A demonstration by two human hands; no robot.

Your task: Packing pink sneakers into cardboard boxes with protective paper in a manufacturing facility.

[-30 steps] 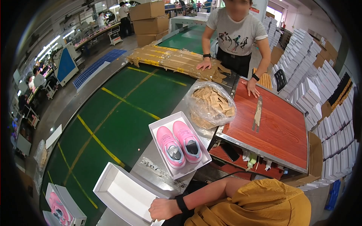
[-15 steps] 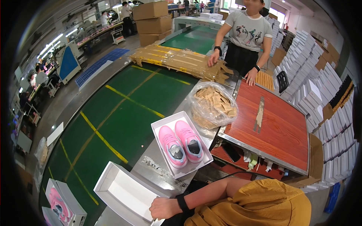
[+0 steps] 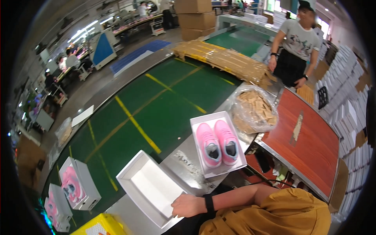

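My right hand (image 3: 188, 205) comes in from the lower right, a black band on its wrist. Its fingers are closed over the near right edge of an open white shoebox (image 3: 137, 166) with nothing inside. Just beyond, to the right, another white shoebox (image 3: 197, 145) holds a pair of pink sneakers (image 3: 217, 143), side by side with dark openings. My left hand does not show clearly; a small skin-toned speck at the bottom edge, by a yellow container (image 3: 111, 224), is too little to make out.
Left, boxes of pink shoes (image 3: 78, 182) stand on the green conveyor belt (image 3: 152, 102). A plastic bag of brown paper pieces (image 3: 254, 105) sits by a red-brown tabletop (image 3: 309, 137). Flattened cardboard (image 3: 223, 58) spans the belt. A co-worker (image 3: 297, 43) stands beyond; white boxes (image 3: 344, 78) are stacked right.
My view has swung left, shifting the scene rightward and bringing the yellow container into sight. My right hand keeps its hold on the box. The co-worker's hand has left the cardboard.
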